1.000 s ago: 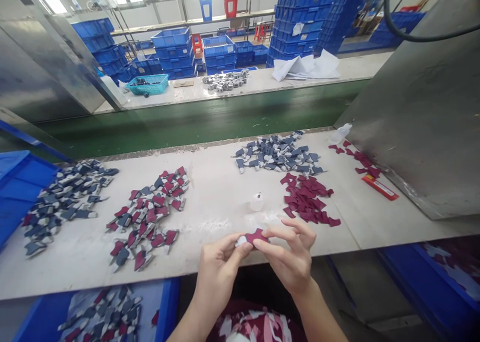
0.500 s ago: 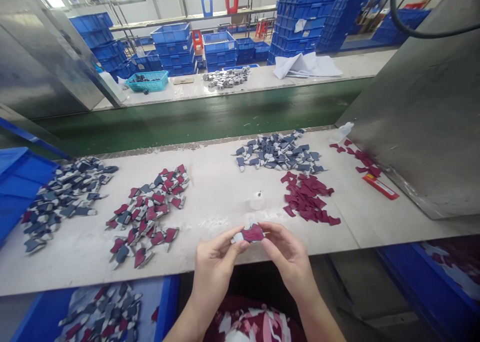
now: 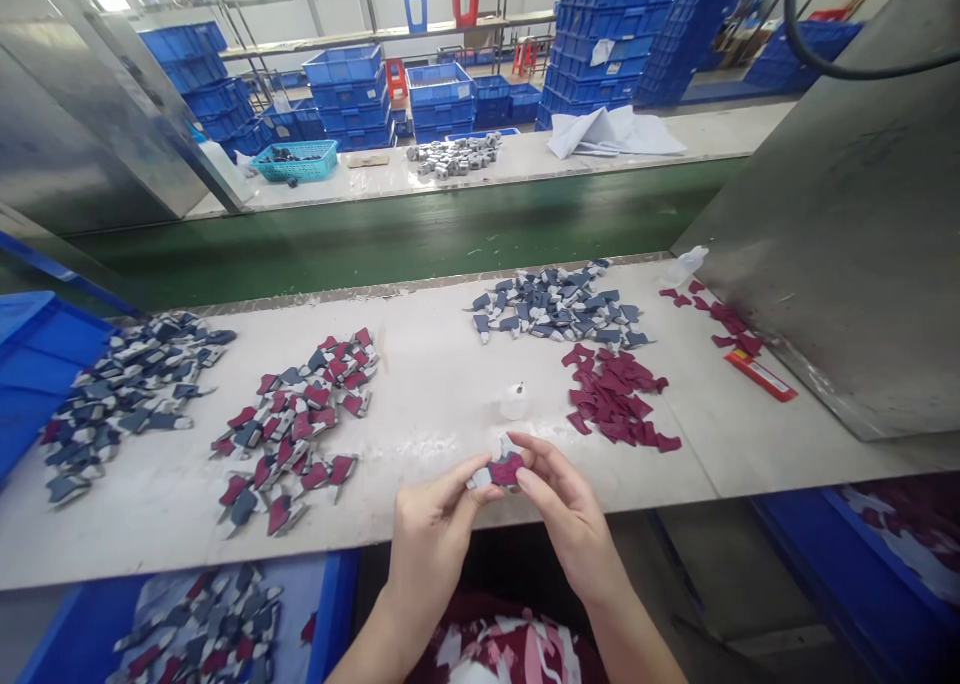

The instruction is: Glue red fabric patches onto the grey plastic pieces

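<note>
Above the table's front edge, a small grey-white piece with a maroon patch [image 3: 505, 469] is held between both hands. The fingers and thumb of my left hand [image 3: 436, 524] pinch its left end. My right hand [image 3: 566, 514] grips its right side, with thumb and fingertips on the maroon part. Just beyond is a small clear container [image 3: 514, 400] with a dark tip. Loose maroon pieces [image 3: 615, 394] lie to the right, below a heap of grey-blue and white pieces [image 3: 555, 304]. Pieces with maroon patches [image 3: 300, 414] are spread on the left.
Another pile of grey-blue pieces [image 3: 135, 384] lies at far left beside a blue crate [image 3: 45, 364]. A red packet [image 3: 760, 376] sits near the metal panel [image 3: 847, 264] at right. Below the table are a blue bin [image 3: 337, 604] and another bin [image 3: 817, 554]. A green belt [image 3: 420, 229] runs behind.
My right hand has shifted slightly left, its fingers now closer over the piece. The held piece has turned a little between my hands.
</note>
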`<state>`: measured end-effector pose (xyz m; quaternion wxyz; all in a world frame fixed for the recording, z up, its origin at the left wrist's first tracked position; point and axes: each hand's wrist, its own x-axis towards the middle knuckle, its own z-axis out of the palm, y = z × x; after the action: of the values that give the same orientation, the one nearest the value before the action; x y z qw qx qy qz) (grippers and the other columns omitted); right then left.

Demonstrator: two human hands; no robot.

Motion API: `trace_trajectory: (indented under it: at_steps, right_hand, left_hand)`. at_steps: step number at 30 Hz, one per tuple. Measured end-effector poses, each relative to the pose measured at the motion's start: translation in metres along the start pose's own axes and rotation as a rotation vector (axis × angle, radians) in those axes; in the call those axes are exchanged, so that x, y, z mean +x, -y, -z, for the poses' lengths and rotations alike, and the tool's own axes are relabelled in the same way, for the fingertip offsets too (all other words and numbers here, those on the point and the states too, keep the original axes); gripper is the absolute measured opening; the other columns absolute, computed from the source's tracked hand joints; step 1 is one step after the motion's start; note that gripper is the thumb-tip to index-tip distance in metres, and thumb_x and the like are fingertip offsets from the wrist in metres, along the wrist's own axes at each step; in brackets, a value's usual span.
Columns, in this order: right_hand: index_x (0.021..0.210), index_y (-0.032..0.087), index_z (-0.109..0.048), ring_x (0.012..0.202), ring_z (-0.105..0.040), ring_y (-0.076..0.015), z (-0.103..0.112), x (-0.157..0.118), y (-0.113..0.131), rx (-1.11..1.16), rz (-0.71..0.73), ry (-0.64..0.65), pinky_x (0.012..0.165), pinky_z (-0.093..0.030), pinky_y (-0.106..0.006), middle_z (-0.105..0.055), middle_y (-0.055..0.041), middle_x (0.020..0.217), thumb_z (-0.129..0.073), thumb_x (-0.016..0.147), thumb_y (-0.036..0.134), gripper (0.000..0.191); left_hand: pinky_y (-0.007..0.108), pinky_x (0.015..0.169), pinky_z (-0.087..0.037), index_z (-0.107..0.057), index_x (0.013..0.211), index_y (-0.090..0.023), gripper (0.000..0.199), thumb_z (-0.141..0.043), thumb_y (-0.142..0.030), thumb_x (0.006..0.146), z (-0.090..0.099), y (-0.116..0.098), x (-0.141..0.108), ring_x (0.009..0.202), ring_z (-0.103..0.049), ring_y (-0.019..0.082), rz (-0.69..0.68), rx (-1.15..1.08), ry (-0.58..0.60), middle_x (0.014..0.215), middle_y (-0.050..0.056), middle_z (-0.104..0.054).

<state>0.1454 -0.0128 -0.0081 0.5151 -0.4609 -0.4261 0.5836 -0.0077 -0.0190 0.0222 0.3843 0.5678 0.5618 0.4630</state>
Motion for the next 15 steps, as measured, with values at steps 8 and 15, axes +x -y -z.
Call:
trace_trajectory:
  at_steps: [8,15]
  right_hand:
    - [0.106,0.024,-0.076,0.09,-0.072,-0.0249,-0.0032,0.0015,0.0016,0.102,-0.102,-0.059,0.083,-0.06,-0.038,-0.076,-0.0075,0.1,-0.084,0.069,0.045,0.043]
    - [0.103,0.022,-0.077,0.096,-0.072,-0.0286,-0.0058,0.0036,-0.0016,0.152,-0.167,-0.065,0.084,-0.061,-0.042,-0.077,-0.0096,0.102,-0.087,0.066,0.044,0.045]
  left_hand:
    - [0.021,0.062,-0.06,-0.078,0.106,-0.023,0.025,-0.066,-0.013,0.086,0.0006,-0.0018,0.0,0.066,-0.077,0.019,-0.112,0.007,0.003,0.076,0.001,-0.081]
    - [0.023,0.063,-0.062,-0.08,0.103,-0.022,0.023,-0.067,-0.016,0.085,0.0005,0.0011,-0.0003,0.066,-0.077,0.021,-0.013,-0.018,-0.004,0.073,0.001,-0.08]
